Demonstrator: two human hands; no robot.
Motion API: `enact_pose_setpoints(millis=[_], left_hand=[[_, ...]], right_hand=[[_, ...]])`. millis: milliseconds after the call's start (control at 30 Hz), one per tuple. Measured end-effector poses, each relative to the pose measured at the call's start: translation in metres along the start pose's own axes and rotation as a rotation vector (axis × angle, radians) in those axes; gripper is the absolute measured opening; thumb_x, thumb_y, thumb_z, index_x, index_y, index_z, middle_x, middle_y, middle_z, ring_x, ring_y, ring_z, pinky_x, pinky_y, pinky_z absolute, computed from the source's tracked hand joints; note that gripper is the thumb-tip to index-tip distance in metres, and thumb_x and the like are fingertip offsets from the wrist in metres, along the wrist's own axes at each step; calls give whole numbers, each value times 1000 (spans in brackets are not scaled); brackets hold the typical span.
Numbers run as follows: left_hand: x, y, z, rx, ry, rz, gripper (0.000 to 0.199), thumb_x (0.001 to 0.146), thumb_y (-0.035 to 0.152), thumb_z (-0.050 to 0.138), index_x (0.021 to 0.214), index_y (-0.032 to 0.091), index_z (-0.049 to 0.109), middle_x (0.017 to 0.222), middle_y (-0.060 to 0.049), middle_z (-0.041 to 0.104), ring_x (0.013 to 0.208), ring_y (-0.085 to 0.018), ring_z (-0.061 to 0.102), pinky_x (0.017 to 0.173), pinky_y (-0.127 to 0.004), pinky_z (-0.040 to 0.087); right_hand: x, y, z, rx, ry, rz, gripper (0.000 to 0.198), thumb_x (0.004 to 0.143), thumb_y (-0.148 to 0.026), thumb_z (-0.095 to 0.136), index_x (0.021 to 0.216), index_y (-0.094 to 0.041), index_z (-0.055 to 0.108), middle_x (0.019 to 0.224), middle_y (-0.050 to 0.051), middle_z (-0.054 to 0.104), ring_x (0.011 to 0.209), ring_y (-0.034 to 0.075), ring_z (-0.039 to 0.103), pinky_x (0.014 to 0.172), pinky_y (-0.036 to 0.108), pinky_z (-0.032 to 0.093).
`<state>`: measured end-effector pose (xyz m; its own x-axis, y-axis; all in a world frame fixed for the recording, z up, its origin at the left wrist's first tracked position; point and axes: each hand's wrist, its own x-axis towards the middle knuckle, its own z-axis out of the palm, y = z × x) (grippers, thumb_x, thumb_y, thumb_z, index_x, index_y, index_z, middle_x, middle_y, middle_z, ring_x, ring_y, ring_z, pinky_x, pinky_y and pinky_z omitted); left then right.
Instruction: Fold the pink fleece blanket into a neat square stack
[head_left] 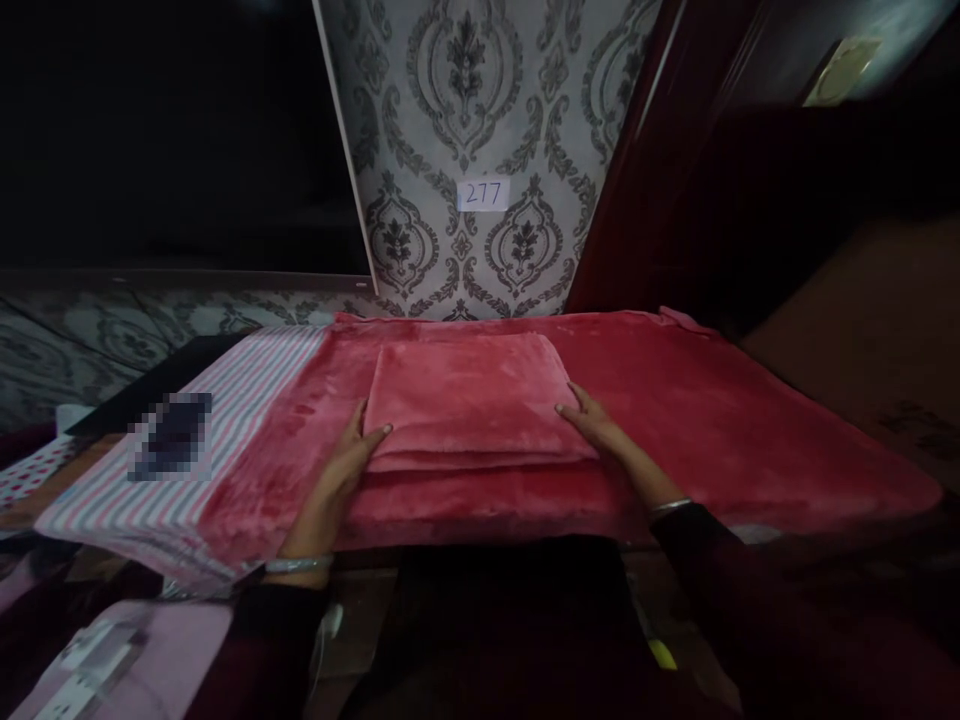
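The counter is covered almost edge to edge by a large red plush blanket, spread flat, with some rumpling at its far edge near 1 o'clock. A striped cloth lies under or beside it at 9 o'clock; which of the two cannot be told. Behind, at 12 o'clock, patterned wallpaper carries a small label reading 277.

The folded red cloth sits at the centre of the blanket, a neat rectangle of the same plush material in at least two layers, edges fairly square, nap showing light streaks.

Judged step: the folding appears complete and the bundle is being squared or steadied. A next move would call for both hands to slide under the near corners together, keeping the layers aligned.

The left hand rests at the bundle's 8 o'clock corner, thumb on top, fingers spread flat along the side. The right hand lies at the 4 o'clock corner, fingers extended and loosely together against the edge. Neither grip is closed on the cloth. Each wrist bears a bangle.
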<state>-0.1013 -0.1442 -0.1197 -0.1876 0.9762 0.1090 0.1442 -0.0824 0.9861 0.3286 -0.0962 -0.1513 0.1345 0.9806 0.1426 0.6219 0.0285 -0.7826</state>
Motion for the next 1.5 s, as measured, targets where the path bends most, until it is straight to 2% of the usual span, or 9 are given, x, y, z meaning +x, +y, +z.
enact_pose_setpoints(millis=[100, 200, 367, 533, 733, 900, 1100, 1333, 1500], left_hand=[[6, 9, -9, -47, 47, 2, 80, 71, 37, 83, 145, 22, 57, 162, -12, 48, 152, -32, 42, 124, -42, 37], [3, 6, -18, -108, 110, -88, 82, 62, 44, 90, 136, 21, 64, 151, -15, 59, 142, -34, 54, 114, -39, 49], [-25, -14, -29, -245, 124, -204, 69, 54, 60, 92, 103, 15, 71, 98, -8, 78, 86, -22, 74, 71, -27, 60], [-52, -16, -39, -233, 40, -310, 60, 63, 64, 80, 96, 18, 61, 53, 3, 63, 43, -16, 59, 40, -23, 44], [-69, -11, -43, -125, -110, -296, 60, 64, 40, 76, 116, 19, 54, 56, 7, 65, 43, -14, 61, 42, -20, 43], [-69, -13, -34, -102, -56, -334, 79, 63, 65, 80, 119, 17, 50, 51, 8, 61, 32, -13, 52, 33, -21, 32], [-67, -9, -26, -11, 13, -388, 75, 57, 82, 75, 93, 20, 51, 50, 4, 62, 29, -12, 48, 29, -21, 31], [-73, -7, -26, -250, -276, -493, 59, 69, 73, 76, 83, 21, 52, 56, -2, 69, 33, -9, 49, 32, -18, 27], [-81, -15, -31, -252, -129, -462, 64, 66, 80, 75, 77, 22, 49, 50, 2, 63, 33, -10, 50, 32, -18, 26]], right_hand=[[-6, 1, -3, 81, 22, -87, 88, 82, -54, 68, 158, -16, 46, 152, 14, 57, 140, 33, 54, 118, 49, 44], [-22, 10, -3, 23, 2, -81, 84, 81, -58, 68, 153, -18, 53, 148, 15, 61, 136, 37, 57, 114, 52, 47], [-35, 20, -12, -158, 30, -142, 66, 87, -58, 60, 144, -23, 63, 137, 15, 68, 123, 37, 66, 105, 56, 53], [-4, -32, 0, -256, -3, -521, 57, 96, -54, 53, 142, -22, 65, 137, 16, 66, 127, 36, 62, 111, 58, 48], [58, -129, 77, -370, -366, -746, 58, 98, -47, 56, 149, -19, 58, 156, 15, 52, 146, 34, 46, 122, 55, 37], [100, -176, 135, -494, -489, -656, 62, 102, -45, 53, 157, -17, 48, 164, 14, 41, 153, 32, 38, 125, 49, 33], [125, -179, 167, -491, -485, -601, 61, 107, -48, 39, 160, -19, 44, 165, 11, 41, 154, 31, 36, 127, 53, 29], [124, -179, 192, -472, -476, -671, 62, 108, -51, 33, 161, -21, 41, 164, 10, 42, 152, 29, 38, 127, 52, 28], [106, -172, 205, -524, -416, -669, 63, 108, -53, 30, 163, -22, 37, 162, 13, 46, 150, 33, 40, 122, 60, 30]])
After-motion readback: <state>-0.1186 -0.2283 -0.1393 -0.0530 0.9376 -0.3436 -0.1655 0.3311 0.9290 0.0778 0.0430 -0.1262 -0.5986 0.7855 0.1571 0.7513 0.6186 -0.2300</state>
